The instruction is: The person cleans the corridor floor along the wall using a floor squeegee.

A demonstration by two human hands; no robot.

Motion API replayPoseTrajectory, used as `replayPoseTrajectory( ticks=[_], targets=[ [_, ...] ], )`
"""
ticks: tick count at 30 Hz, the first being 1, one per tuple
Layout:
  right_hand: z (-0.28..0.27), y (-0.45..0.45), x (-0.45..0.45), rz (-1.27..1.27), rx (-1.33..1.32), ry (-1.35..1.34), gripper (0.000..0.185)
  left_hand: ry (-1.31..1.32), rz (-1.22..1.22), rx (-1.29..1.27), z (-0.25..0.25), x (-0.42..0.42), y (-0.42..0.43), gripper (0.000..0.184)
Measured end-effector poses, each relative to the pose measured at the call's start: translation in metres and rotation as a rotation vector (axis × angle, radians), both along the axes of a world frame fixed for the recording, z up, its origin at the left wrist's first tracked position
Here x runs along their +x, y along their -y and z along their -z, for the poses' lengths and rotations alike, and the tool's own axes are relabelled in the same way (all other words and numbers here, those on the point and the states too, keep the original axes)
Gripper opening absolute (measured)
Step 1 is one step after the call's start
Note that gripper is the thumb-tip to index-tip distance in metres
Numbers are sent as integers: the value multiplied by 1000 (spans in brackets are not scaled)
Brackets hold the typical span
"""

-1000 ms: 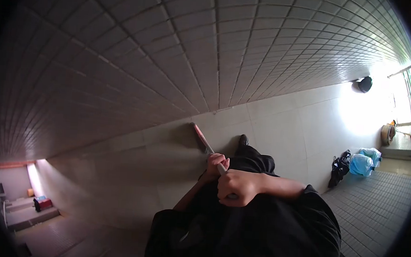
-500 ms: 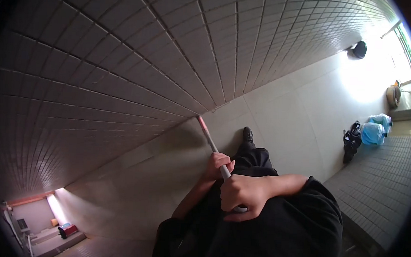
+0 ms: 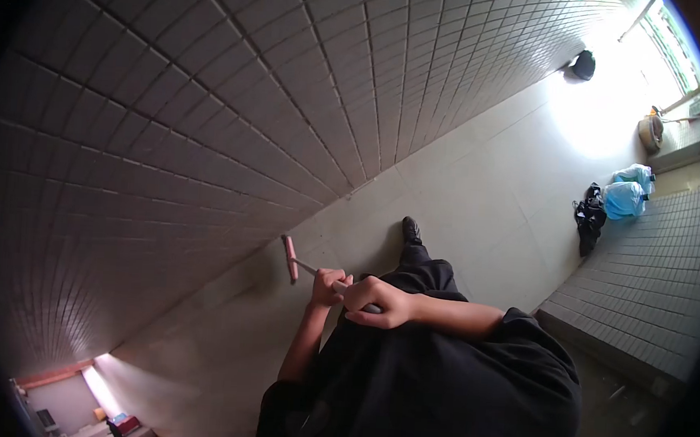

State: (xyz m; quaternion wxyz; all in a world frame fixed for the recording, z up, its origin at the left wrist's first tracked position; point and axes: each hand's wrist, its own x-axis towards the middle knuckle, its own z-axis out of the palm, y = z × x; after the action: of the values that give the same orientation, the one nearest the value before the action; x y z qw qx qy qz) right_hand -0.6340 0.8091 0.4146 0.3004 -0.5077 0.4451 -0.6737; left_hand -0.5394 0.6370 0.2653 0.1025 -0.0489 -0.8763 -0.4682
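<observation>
A mop-like tool with a pink head and a long grey handle rests on the pale floor, close to the base of the tiled wall. Lower on the handle, my left hand is wrapped round it. My right hand grips the handle's upper end against my body, and the dark tip shows between its fingers. The two hands are side by side, nearly touching. My black shoe stands on the floor beyond them.
The tiled wall runs along the left and top. At the right are blue plastic bags, a black bag, a brown round container and a low tiled ledge. A dark object stands by the wall near the bright window.
The pink head has swung left along the wall base and turned, so its full width shows. Both hands have moved left with the handle, still gripping it.
</observation>
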Motion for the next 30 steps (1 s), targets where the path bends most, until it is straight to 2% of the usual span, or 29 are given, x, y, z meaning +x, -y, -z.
replayPoseTrajectory(
  ticks=[9,16,20,25,28,30],
  targets=[
    [4,-6,-11,29,54,-27,30,-48,45,-23,-2,-30,-9,36],
    [5,-6,-37,131,30,-46,32,-185,-47,80,10,-65,-27,36],
    [15,-18,-71,137,55,-1,32,27,87,127,22,-95,-29,36],
    [15,-35,-107,166,151,-26,32,83,122,142,27,-131,-43,36],
    [14,-44,-127,192,167,-58,31,25,102,23,25,-152,-54,34],
    [11,-53,-142,205,158,-14,31,30,118,46,22,-168,-62,34]
  ],
)
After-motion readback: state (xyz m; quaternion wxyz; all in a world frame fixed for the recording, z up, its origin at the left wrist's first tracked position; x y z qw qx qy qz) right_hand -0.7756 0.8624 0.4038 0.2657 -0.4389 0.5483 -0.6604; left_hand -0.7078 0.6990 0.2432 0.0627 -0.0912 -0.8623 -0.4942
